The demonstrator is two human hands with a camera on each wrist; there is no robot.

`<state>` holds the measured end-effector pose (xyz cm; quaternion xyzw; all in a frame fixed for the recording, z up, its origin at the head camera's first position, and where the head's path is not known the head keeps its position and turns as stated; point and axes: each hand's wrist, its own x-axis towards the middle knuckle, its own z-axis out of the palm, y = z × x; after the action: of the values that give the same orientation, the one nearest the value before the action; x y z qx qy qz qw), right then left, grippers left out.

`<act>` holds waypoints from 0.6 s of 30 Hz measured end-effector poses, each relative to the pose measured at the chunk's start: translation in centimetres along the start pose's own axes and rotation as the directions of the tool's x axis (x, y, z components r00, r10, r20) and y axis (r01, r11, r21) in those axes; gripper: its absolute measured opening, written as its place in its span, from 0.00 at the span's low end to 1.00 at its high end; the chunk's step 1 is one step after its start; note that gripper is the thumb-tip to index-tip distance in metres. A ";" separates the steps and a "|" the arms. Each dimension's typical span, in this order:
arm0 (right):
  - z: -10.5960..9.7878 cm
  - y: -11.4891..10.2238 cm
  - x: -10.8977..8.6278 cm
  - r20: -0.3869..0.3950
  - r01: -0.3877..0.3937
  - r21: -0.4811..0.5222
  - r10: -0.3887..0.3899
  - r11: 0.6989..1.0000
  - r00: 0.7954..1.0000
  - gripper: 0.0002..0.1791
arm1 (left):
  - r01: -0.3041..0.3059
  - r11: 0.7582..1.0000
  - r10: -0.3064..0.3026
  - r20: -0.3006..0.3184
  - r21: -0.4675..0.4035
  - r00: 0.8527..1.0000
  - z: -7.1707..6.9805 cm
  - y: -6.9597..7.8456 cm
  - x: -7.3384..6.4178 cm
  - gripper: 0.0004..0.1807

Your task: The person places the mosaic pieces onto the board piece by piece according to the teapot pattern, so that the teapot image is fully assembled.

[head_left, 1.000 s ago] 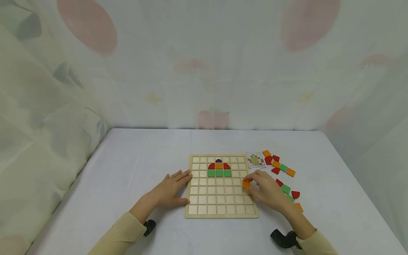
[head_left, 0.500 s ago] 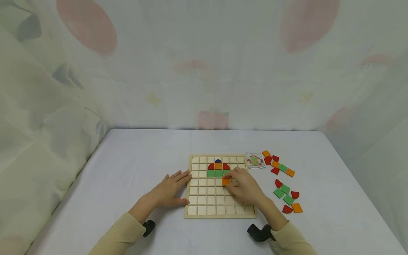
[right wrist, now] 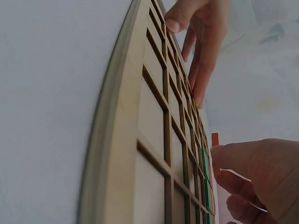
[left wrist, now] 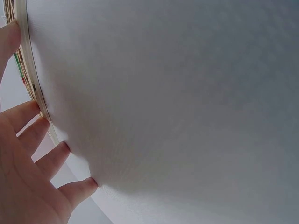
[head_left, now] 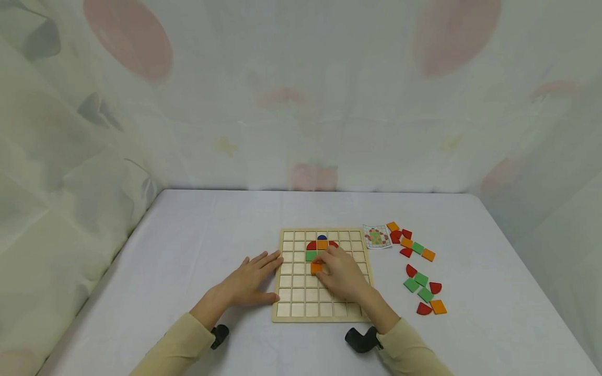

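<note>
My right hand (head_left: 344, 274) pinches an orange square tile (head_left: 316, 268) over the wooden grid board (head_left: 324, 319), just below the row of green tiles. In the right wrist view the orange tile (right wrist: 215, 139) shows edge-on between thumb and fingers, apparently above the grid. My left hand (head_left: 254, 281) lies spread with fingertips and thumb touching the board's left edge. Set in the board are a blue half-round piece (head_left: 322, 237), an orange square (head_left: 322, 244), red quarter-round pieces (head_left: 311, 245) beside it and a green square (head_left: 311, 256). My right hand hides other green squares.
A printed pattern card (head_left: 377, 237) lies at the board's upper right. Loose tiles, such as a green square (head_left: 425, 294), a red quarter-round (head_left: 424, 308) and an orange square (head_left: 438, 306), lie on the white-covered table (head_left: 226, 219) to the right. Both wrists carry black camera mounts (head_left: 362, 340).
My right hand has carried the orange tile leftward from the board's right edge to beneath the green row. My left hand has stayed at the board's left edge.
</note>
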<state>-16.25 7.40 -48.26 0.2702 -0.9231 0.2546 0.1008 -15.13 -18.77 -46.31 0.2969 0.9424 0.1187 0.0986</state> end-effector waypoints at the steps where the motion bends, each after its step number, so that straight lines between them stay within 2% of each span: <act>1: 0.1 -0.1 0.1 0.001 0.002 -0.006 -0.002 1.000 1.000 0.10 | 0.001 1.000 -0.001 0.001 0.000 1.000 0.0 0.0 0.0 0.45; 11: 1.1 -0.5 0.7 -0.003 0.016 -0.084 -0.017 0.996 1.000 0.11 | 0.000 1.000 0.000 0.004 -0.003 1.000 -0.1 0.1 0.1 0.45; 18: 1.3 -0.5 0.7 -0.021 0.040 -0.100 -0.042 0.994 0.999 0.11 | -0.003 1.000 0.003 -0.001 0.004 1.000 0.0 0.0 0.0 0.45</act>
<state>-16.64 6.06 -48.91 0.2809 -0.9275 0.2094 0.1299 -15.13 -18.73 -46.27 0.2984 0.9422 0.1174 0.0972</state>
